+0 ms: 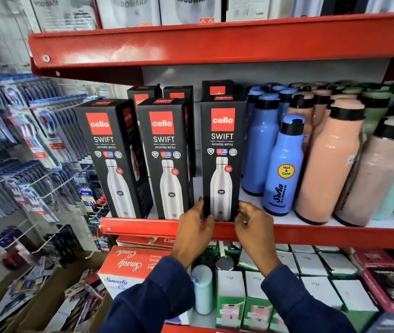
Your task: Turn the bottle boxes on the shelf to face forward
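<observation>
Three black Cello Swift bottle boxes stand at the front of the red shelf point(143, 228), printed fronts facing out: left box point(112, 162), middle box point(167, 159), right box point(222, 162). The left box is angled slightly, showing its side. More black boxes point(217, 90) stand behind them. My left hand point(194, 233) grips the lower left edge of the right box, thumb on its front. My right hand point(253, 227) is at the box's lower right corner, fingers curled and apart, just touching its edge.
Blue bottles point(284, 169), peach bottles point(330, 164) and pale green bottles stand close to the right of the boxes. A red shelf point(215, 44) with grey boxes hangs overhead. White and green cartons point(306, 280) and a red carton point(131, 263) fill the shelf below. Toothbrush racks point(35, 140) hang at the left.
</observation>
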Demonstrator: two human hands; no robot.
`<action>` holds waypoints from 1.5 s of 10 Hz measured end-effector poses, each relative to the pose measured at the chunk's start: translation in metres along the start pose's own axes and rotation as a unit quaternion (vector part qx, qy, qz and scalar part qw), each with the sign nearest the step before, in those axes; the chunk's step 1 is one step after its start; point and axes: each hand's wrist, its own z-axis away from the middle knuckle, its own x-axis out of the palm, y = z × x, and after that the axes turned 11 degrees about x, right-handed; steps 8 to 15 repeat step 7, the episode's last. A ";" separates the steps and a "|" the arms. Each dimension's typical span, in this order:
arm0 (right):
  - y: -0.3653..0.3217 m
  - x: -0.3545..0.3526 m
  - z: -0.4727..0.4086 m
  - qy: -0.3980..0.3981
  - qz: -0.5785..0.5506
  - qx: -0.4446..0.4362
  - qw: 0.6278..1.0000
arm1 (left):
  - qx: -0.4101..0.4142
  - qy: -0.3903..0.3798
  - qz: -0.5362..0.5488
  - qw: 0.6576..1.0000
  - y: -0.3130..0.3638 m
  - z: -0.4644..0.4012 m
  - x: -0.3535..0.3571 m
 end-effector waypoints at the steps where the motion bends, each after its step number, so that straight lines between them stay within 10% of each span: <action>1: -0.001 -0.001 0.003 0.007 -0.002 0.000 1.000 | -0.007 0.003 0.012 1.000 -0.002 0.004 -0.001; 15: -0.011 -0.023 0.011 0.016 -0.056 0.033 0.998 | 0.038 0.051 0.024 0.998 0.010 0.011 -0.025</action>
